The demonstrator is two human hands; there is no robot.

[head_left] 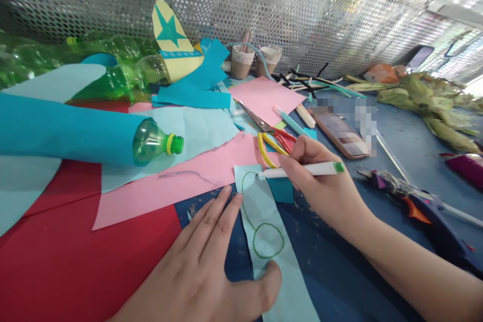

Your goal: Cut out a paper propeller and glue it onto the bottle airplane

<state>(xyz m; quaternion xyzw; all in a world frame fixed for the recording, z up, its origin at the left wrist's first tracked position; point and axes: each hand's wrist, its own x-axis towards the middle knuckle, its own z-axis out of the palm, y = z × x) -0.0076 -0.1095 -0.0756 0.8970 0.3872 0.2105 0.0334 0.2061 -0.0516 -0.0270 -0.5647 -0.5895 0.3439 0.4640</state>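
My right hand [320, 176] grips a white marker with a green end [313, 169]. Its tip meets the upper part of a light blue paper strip [298, 282]. Green lines on that strip form a circle and a long curve rising from it. Spread out flat, my left hand [211, 256] has its fingertips by the strip's left edge and its thumb on the strip below the circle. Just beyond the marker lies a pair of scissors with red and yellow handles [266, 131], partly open, on paper scraps.
At left, a green bottle [151, 141] wrapped in blue paper lies over red paper [94, 261] and pink paper [211, 166]. A phone [339, 133], a glue gun [426, 211] and dried husks [422, 95] sit to the right. Behind stand two small pots [242, 62] and a perforated metal wall.
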